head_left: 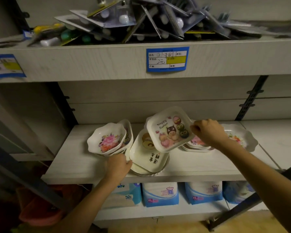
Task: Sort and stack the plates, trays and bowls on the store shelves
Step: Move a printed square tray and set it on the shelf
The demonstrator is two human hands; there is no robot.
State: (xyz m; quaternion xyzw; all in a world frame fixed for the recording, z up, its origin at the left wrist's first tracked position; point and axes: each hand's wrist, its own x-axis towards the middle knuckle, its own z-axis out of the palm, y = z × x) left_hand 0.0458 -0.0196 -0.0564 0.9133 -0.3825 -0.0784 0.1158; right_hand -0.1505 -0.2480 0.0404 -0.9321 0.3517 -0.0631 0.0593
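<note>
Right grip (208, 132) pinching owl tray (170, 130) by its right edge, tilted, mid-frame over cream tray (146, 157) on shelf (77, 163). Left grip (118, 165) curled at cream tray's rim, lower centre, can't tell if actually holding.

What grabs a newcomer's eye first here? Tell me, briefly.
The owl tray stands out, held tilted over the middle shelf by the right hand pinching its right edge. Next come the flower bowl left of it, topping a stack, and the blue price tag higher up.

Left hand (118, 163) and right hand (208, 132) on bare forearms (84, 204) (uncovered throughout)
</note>
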